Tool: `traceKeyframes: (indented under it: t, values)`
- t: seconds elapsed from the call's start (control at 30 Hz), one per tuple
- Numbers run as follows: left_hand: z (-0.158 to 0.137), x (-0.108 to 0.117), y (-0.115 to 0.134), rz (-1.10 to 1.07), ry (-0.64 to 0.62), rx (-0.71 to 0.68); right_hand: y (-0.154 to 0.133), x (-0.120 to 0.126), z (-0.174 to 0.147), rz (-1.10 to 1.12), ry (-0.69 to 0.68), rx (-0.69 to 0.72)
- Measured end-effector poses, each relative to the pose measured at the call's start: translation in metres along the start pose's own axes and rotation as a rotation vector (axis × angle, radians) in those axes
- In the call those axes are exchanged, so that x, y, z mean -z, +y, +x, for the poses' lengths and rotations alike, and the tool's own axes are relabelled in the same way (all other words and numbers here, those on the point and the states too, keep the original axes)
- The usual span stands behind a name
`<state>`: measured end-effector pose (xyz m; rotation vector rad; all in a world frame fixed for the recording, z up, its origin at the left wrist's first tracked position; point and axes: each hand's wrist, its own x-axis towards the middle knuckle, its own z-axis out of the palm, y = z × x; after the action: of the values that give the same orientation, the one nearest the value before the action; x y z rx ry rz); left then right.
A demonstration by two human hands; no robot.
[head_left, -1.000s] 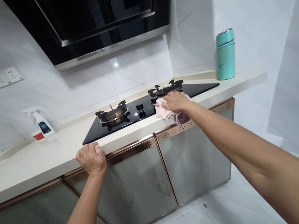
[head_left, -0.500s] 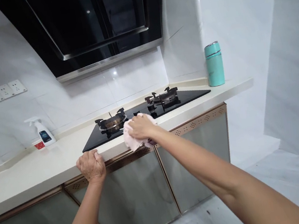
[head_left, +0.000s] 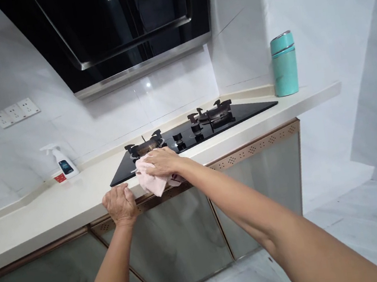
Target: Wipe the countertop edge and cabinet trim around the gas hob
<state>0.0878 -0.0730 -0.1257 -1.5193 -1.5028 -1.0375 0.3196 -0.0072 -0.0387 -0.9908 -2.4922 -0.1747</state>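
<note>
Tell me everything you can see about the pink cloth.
The pink cloth is pale, soft-looking fabric, bunched and creased, with a darker patch near the wrist. The right hand holds it from above. It appears to lie across the front edge of the black cooktop, its near part drooping over the edge of the counter.

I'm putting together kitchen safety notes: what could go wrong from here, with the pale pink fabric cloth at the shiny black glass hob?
The pale pink fabric cloth under the right hand might snag on the black burner supports close behind it. That hand could also nudge the nearest round black control knob. And the cloth's loose part, hanging over the front edge of the cream countertop, might slip.
</note>
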Motion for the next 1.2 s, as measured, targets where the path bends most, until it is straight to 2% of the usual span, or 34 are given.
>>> traceKeyframes:
  t: [0.1,0.2,0.47,0.57,0.63,0.77,0.93,1.07,1.2]
  values:
    - [0.000,0.003,-0.001,-0.002,0.006,-0.007,0.021,0.011,-0.020,-0.010,-0.008,-0.016]
    - [0.000,0.003,-0.001,-0.011,0.015,-0.010,0.055,0.020,-0.041,-0.025,0.004,-0.093]
    - [-0.002,-0.001,0.000,-0.005,0.047,-0.021,0.177,0.051,-0.123,-0.127,0.125,-0.456]
    - [-0.003,-0.003,0.000,-0.003,0.065,-0.028,0.207,0.062,-0.154,-0.191,0.170,-0.596]
    - [-0.004,-0.006,0.000,-0.009,0.075,-0.023,0.216,0.064,-0.168,-0.235,0.204,-0.641]
    - [-0.004,-0.010,0.000,-0.026,0.085,-0.025,0.208,0.056,-0.179,-0.307,0.248,-0.644]
    - [-0.004,-0.014,0.003,-0.026,0.114,0.006,0.172,0.041,-0.173,-0.378,0.326,-0.590]
    - [-0.003,-0.014,0.005,-0.020,0.104,0.013,0.128,0.029,-0.151,-0.337,0.291,-0.496]
    - [-0.004,-0.012,0.006,0.018,0.099,-0.001,0.059,0.007,-0.115,-0.284,0.253,-0.294]
